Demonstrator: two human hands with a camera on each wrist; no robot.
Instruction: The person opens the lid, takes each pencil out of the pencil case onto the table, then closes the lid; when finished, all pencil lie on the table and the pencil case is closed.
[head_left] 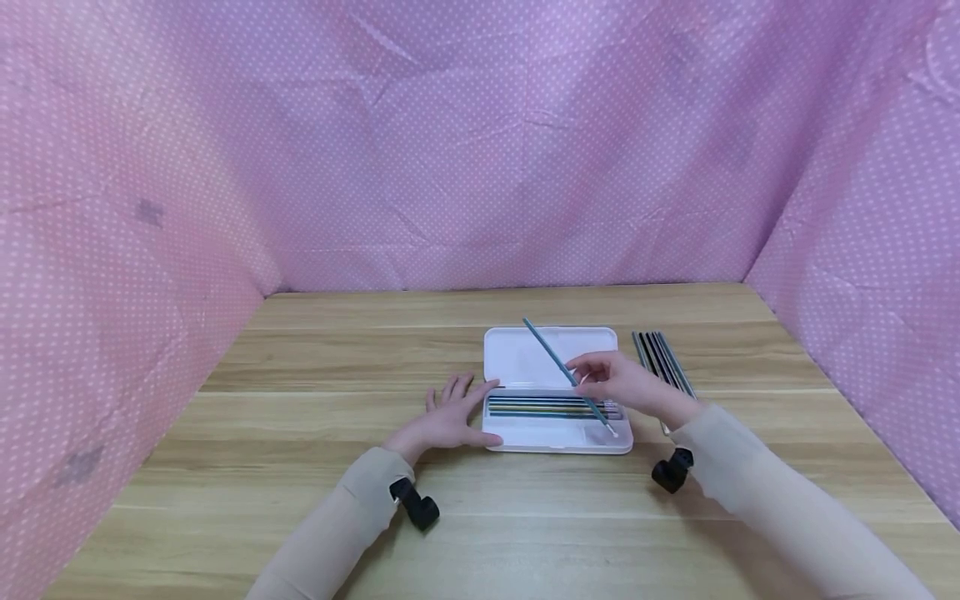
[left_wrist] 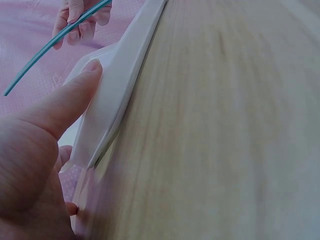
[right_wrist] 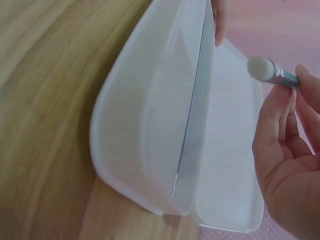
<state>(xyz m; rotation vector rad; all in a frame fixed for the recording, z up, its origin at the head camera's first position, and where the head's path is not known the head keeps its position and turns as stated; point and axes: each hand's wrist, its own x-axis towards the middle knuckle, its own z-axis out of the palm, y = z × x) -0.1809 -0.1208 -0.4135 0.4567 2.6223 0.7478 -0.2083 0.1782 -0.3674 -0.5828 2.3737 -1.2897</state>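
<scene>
A white pencil case (head_left: 525,435) lies unfolded on the table, its lid (head_left: 504,354) laid back. Several dark and coloured pencils (head_left: 532,407) lie side by side in its tray. My left hand (head_left: 446,421) rests at the case's left end, fingers spread; in the left wrist view its thumb (left_wrist: 75,100) touches the case's outer wall. Over the case, my right hand (head_left: 622,382) pinches a blue-green pencil (head_left: 547,348) between thumb and fingers, held slanted. A white eraser (right_wrist: 261,68) tips that pencil's near end, pointing down toward the tray's right side.
Several more pencils (head_left: 660,358) lie in a row right of the case, partly hidden by my right wrist. The wooden table (head_left: 337,358) ends at a pink dotted cloth (head_left: 480,167) at the back and sides.
</scene>
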